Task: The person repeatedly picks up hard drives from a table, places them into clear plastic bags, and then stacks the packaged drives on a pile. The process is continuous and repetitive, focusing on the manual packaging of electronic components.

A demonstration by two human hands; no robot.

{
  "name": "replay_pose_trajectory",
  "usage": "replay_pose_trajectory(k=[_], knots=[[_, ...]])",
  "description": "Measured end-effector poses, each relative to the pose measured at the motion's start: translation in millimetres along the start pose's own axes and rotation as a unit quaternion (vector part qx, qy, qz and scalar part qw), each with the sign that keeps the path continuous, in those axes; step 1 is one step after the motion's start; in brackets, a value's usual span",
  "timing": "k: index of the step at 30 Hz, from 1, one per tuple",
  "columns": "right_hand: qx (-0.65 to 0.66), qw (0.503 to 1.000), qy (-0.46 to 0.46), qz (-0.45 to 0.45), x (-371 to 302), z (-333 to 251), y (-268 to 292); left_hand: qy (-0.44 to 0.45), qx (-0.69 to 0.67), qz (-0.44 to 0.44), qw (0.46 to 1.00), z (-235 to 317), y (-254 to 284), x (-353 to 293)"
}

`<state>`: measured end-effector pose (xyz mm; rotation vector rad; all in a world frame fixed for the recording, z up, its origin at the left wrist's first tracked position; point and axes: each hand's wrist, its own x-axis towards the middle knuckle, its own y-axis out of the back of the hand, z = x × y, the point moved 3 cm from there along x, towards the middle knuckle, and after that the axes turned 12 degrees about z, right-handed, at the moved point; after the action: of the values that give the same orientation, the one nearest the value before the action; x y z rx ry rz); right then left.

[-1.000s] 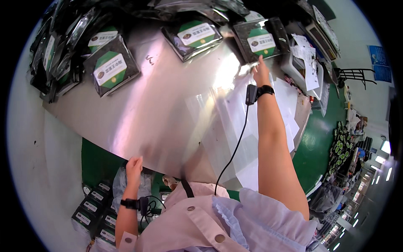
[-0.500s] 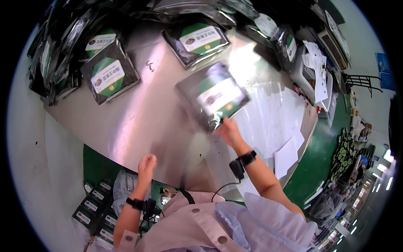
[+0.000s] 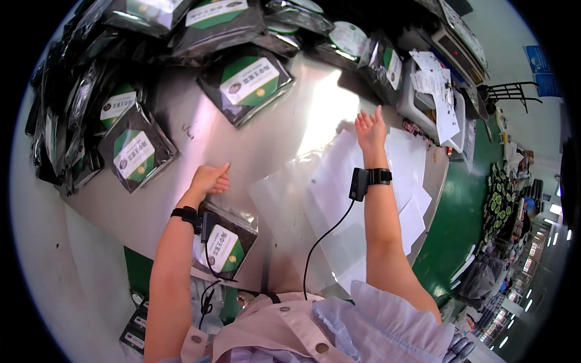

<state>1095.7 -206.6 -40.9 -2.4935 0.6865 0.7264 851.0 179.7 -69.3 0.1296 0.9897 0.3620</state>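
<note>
My left hand (image 3: 209, 179) hovers over the left part of the metal table, its fingers loosely curled and holding nothing. Partly covered by my left wrist and forearm, a flat dark package (image 3: 243, 233) in clear film with a green and white label lies near the table's front edge. My right hand (image 3: 371, 129) is open with the palm partly turned up, beyond a spread of clear plastic sheets and white paper (image 3: 339, 172). Similar packages lie on the table: one package (image 3: 134, 154) at the left and another package (image 3: 249, 81) farther back in the middle.
Piled dark packages (image 3: 215, 30) line the table's back and left edge. At the back right stands a white bin (image 3: 408, 112) with papers on it, near a scale-like device (image 3: 451, 45). More boxes stand low at the left. Cables hang from both wrist straps.
The package that was in my right hand now lies near the front edge by my left forearm. My right hand is free and farther forward; my left hand has also moved forward.
</note>
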Motion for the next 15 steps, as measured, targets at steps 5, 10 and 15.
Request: replay_pose_trajectory(k=[5, 10, 15], knots=[[0.136, 0.985, -0.086, -0.062, 47, -3, -50, 0.058, 0.02, 0.026, 0.998, 4, -6, 9], [0.244, 0.964, -0.104, -0.027, 95, -8, -75, 0.082, 0.047, 0.031, 0.995, 5, -7, 11], [0.194, 0.976, -0.035, -0.09, 36, 25, -76, 0.104, 0.048, 0.044, 0.993, 8, -5, 9]])
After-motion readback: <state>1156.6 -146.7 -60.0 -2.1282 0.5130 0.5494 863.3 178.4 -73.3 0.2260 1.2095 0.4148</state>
